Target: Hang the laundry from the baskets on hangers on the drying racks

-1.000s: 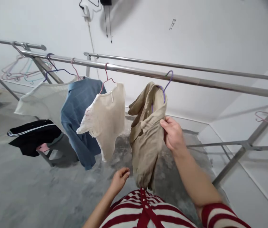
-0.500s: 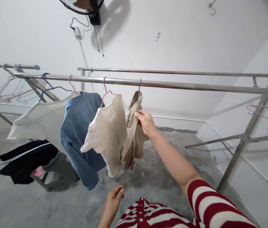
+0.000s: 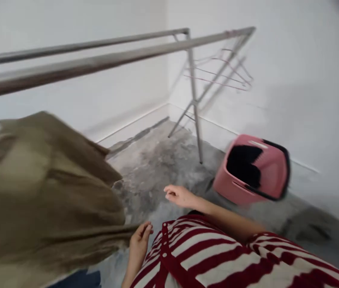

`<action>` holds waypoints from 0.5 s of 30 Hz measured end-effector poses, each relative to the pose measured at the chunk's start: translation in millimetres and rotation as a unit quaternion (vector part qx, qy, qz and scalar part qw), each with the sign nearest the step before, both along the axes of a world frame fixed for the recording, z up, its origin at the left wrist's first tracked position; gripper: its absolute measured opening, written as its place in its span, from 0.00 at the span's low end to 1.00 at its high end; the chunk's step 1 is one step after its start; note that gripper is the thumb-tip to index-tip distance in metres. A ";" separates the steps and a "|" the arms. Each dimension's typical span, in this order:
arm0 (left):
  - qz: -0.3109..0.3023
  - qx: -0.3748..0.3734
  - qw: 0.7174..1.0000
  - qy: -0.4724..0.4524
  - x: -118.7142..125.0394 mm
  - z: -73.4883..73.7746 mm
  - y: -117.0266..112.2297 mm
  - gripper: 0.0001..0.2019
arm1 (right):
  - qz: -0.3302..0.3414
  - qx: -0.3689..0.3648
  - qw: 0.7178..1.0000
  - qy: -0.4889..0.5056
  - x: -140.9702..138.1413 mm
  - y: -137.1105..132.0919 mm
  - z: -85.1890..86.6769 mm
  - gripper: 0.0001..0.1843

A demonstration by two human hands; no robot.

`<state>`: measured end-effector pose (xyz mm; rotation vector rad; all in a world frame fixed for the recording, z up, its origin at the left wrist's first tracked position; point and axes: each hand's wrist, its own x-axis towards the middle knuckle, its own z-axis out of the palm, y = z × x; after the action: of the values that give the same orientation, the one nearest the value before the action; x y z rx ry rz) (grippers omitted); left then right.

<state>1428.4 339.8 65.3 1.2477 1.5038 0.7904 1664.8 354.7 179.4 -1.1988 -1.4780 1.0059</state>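
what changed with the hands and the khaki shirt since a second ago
The right hand has let go of the khaki shirt and dropped low, open and empty. The view swung right, bringing a pink basket into sight, and the shirt now fills the left side. The left hand stayed low and open.

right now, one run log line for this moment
left hand: beside khaki shirt | right hand: open, empty | pink basket: black cloth inside
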 end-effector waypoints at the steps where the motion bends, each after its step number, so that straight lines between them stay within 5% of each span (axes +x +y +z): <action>1: -0.030 0.000 0.999 0.012 12.2 5.6 11.6 0.31 | -0.040 -0.011 0.999 0.006 21.4 -4.7 -6.6 0.17; 7: -0.154 0.029 0.986 0.051 107.2 29.0 57.9 0.30 | -0.226 -0.042 0.973 -0.012 165.6 -21.2 -45.3 0.11; 11: -0.188 0.025 0.981 0.051 162.6 33.4 63.5 0.30 | -0.418 -0.048 0.893 -0.159 291.8 -32.0 -69.6 0.09; 15: -0.197 0.006 0.978 0.070 196.5 33.7 67.0 0.30 | -0.449 -0.059 0.871 -0.191 398.6 -47.9 -94.7 0.06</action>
<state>1624.9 406.8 99.0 1.5743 1.3002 0.4568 2063.4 306.8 84.7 -1.9872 -0.9193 0.2158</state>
